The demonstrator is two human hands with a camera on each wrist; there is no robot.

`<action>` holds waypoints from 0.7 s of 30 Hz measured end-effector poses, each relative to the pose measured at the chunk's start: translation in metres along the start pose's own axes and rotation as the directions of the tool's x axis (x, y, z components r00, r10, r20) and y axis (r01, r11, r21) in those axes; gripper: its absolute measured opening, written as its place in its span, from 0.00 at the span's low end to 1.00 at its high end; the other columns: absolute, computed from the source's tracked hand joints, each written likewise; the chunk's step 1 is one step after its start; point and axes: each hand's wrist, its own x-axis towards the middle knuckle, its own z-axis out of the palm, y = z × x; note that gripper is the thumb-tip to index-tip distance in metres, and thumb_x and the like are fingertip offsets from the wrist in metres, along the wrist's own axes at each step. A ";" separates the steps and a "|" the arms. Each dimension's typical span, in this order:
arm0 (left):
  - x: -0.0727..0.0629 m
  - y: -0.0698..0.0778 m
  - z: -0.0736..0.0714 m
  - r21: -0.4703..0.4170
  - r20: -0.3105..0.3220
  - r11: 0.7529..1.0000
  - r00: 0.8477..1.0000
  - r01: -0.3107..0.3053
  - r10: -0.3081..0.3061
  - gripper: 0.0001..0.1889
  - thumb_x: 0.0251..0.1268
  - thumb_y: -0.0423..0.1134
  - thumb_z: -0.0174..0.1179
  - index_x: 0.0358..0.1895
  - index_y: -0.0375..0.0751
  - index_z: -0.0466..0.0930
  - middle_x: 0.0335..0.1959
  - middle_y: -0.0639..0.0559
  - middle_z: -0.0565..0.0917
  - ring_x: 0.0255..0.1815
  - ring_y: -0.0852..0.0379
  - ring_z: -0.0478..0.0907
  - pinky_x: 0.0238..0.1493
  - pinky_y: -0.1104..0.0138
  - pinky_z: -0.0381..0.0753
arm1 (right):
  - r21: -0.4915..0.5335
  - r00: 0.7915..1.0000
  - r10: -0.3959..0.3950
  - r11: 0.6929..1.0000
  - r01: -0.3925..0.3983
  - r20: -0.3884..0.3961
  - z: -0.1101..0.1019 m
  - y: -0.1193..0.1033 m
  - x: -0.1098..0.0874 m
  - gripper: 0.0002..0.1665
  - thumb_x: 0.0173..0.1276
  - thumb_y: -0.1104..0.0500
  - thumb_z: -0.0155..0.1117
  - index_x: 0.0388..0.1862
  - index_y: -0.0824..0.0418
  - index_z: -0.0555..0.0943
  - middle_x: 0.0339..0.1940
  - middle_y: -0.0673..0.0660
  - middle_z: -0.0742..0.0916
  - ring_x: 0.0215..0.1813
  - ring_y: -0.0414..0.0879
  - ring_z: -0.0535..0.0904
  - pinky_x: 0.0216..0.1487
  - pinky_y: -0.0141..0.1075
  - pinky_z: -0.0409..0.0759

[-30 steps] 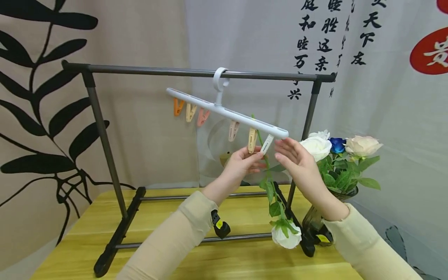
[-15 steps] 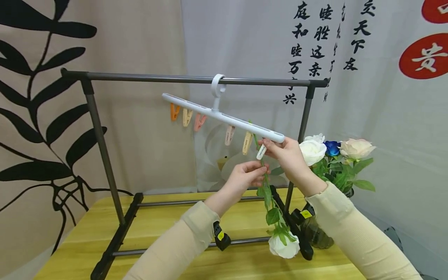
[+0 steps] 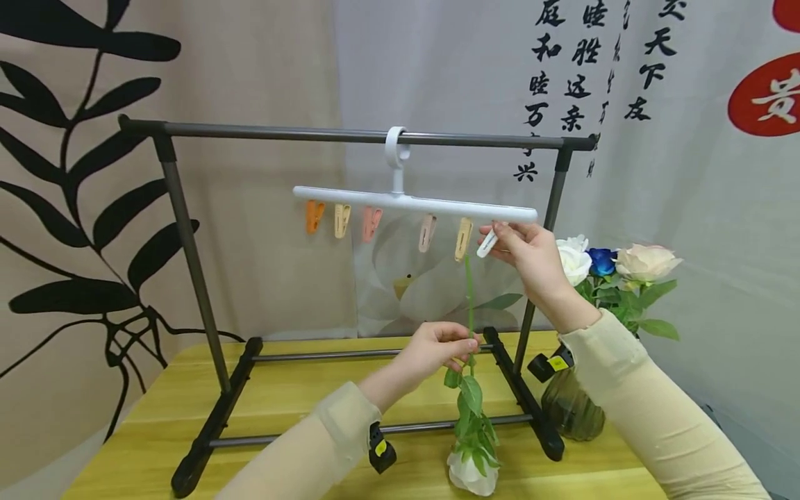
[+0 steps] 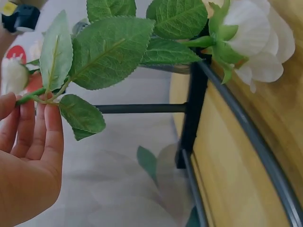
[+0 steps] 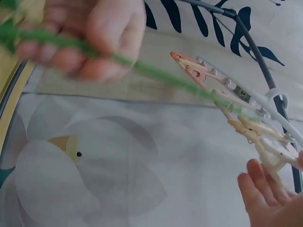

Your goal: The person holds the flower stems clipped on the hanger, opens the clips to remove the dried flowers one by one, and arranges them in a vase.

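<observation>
A white rose (image 3: 473, 473) hangs bloom-down, and my left hand (image 3: 440, 347) pinches its green stem between thumb and fingers. The stem's bare top end reaches up to just below the cream-yellow clothespin (image 3: 463, 239). At the right end of the white clip hanger (image 3: 350, 196), my right hand (image 3: 531, 257) pinches the white clothespin (image 3: 487, 244). In the left wrist view the rose's leaves (image 4: 111, 52) spread beside the left fingers. The right wrist view shows the stem (image 5: 161, 79) blurred, crossing in front of the row of clothespins.
The hanger hooks over the top bar of a dark metal rack (image 3: 269, 132) standing on a wooden table (image 3: 300, 389). Orange, cream and pink clothespins (image 3: 371, 223) hang along it. At the right, a glass vase (image 3: 573, 410) holds white, blue and peach roses (image 3: 646, 264).
The hanger has swung from a steep tilt to nearly level. My left hand has lowered the rose, its stem top now below the hanger. My right hand has moved onto the white clothespin.
</observation>
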 end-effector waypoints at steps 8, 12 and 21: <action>0.002 0.036 -0.019 0.008 -0.035 0.994 0.993 -0.110 0.110 0.13 0.68 0.37 0.62 0.48 0.32 0.83 0.39 0.47 0.85 0.33 0.57 0.80 0.38 0.59 0.84 | -0.058 0.995 0.103 0.993 -0.104 -0.004 -0.009 0.001 -0.009 0.32 0.76 0.52 0.53 0.71 0.66 0.60 0.65 0.62 0.75 0.64 0.51 0.74 0.60 0.37 0.75; 0.002 0.058 -0.029 0.028 -0.074 0.986 0.983 -0.164 0.166 0.13 0.68 0.37 0.61 0.48 0.31 0.82 0.40 0.47 0.85 0.32 0.56 0.80 0.38 0.58 0.84 | -0.210 0.996 0.089 0.974 -0.083 0.018 -0.015 -0.002 -0.032 0.43 0.76 0.51 0.53 0.78 0.64 0.45 0.76 0.62 0.62 0.74 0.53 0.60 0.69 0.42 0.63; -0.004 0.088 -0.045 0.101 -0.144 0.984 0.976 -0.149 0.163 0.12 0.69 0.40 0.61 0.44 0.34 0.85 0.26 0.44 0.81 0.29 0.50 0.82 0.37 0.56 0.83 | -0.438 0.933 -0.324 0.824 0.360 0.157 -0.002 -0.003 -0.077 0.40 0.71 0.66 0.59 0.77 0.65 0.53 0.77 0.60 0.59 0.76 0.54 0.55 0.70 0.29 0.58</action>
